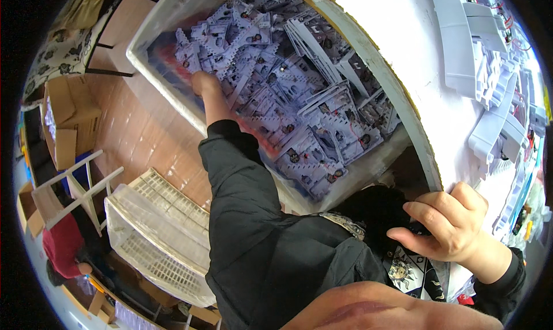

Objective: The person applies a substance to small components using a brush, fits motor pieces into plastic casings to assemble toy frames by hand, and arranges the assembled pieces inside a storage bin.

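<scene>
On my remote feed, a large, white-walled bin [143, 66] is taking up the upper middle, with a wide white tabletop [391, 25] curving along its right side. A jumbled pile of flat, whitish plastic panels [276, 94] with toothed edges is filling much of the bin, some lying flat, others leaning steeply together. Long, grey-white plastic housings [458, 48] are lying along the tabletop's right side.

The left hand [205, 84], below a puffy black sleeve [242, 174], is resting inside the bin at the pile's left edge; its fingers are hiding from my camera, so I cannot tell how open it is or whether it is holding anything. The right hand [449, 223] is hovering beside the tabletop's near edge, fingers half curled, thumb standing apart, nothing showing in its grasp.

Small, dark, round parts [294, 156] are dotting the panels. For handling this pile, I am favouring a light grip on one panel's outer edge, clear of those parts, since I am judging that interlocking teeth could be snagging neighbours.
</scene>
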`<state>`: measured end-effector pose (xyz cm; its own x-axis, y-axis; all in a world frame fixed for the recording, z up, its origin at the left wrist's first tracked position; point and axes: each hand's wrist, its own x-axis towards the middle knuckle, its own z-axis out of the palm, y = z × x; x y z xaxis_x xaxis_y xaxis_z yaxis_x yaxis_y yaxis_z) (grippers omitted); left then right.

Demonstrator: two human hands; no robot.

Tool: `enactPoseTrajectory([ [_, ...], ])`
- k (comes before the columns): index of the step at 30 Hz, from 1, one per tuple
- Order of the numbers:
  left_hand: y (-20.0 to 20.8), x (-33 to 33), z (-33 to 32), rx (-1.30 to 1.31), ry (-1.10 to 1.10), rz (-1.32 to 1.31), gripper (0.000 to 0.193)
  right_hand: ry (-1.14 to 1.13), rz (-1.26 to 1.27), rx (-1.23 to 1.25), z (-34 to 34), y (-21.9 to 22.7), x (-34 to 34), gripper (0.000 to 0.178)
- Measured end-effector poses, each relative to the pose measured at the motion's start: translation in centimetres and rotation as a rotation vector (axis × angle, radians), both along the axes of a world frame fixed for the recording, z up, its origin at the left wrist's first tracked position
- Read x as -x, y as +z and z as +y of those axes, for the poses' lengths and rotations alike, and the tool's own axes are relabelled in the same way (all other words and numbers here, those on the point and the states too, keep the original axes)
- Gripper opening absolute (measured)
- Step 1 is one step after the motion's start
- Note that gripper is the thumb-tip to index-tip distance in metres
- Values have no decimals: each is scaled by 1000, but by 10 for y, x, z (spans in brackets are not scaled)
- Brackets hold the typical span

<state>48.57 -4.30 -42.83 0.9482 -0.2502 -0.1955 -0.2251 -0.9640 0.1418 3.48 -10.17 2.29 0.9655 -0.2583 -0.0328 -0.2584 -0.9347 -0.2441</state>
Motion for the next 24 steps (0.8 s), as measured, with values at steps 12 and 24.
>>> enactPoseTrajectory([
  [12, 77, 104, 21, 360, -93, -45, 42, -5, -113, -5, -1, 4, -5, 30],
  [24, 428, 238, -40, 1718, -682, -18, 17, 46, -352, -50, -31, -40, 4, 31],
])
